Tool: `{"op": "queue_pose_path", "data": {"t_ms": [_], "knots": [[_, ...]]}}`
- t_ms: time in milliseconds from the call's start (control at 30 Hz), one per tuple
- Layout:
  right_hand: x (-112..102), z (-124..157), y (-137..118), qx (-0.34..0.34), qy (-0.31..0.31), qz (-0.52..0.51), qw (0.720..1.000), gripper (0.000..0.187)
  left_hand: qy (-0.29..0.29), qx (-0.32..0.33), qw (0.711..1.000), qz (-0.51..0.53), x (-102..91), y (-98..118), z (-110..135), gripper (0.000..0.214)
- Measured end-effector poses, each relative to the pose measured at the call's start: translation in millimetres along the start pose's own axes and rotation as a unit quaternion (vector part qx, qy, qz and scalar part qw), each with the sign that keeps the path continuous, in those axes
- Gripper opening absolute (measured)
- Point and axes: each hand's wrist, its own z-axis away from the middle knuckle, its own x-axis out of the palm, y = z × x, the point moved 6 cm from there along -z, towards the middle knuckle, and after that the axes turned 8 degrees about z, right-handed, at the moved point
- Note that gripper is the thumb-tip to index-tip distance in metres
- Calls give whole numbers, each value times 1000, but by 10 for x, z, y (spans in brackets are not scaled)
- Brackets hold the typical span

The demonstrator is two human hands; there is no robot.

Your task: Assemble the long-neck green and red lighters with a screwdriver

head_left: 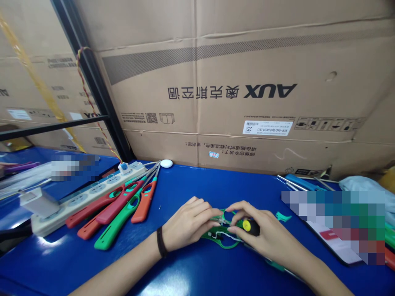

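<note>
Opened up on the blue table, a green long-nosed lighter lies under both hands, its inside showing a white wire. My left hand, with a dark band at the wrist, is closed in a pinch at the lighter's near-left part; fingers partly hide what is gripped. My right hand is closed, with thumb and forefinger together at the lighter's middle. A screwdriver with a black and yellow handle is tucked within its fingers. Just beyond lies a small teal plastic piece.
Several red, orange and green lighters lie left, beside a white power strip with a plugged-in charger. A white oval object sits behind. Metal rods and a pale blue cloth are right. Cardboard stands behind.
</note>
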Motion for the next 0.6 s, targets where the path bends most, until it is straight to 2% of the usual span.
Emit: {"op": "queue_pose_path", "data": {"t_ms": [167,600], "knots": [[2,-5,31,0,9,67,998,12,9,9,1000,-5,9,-4,4,23],[63,25,-26,-31,7,53,998,14,13,-5,1000,14,42,7,16,24]]}}
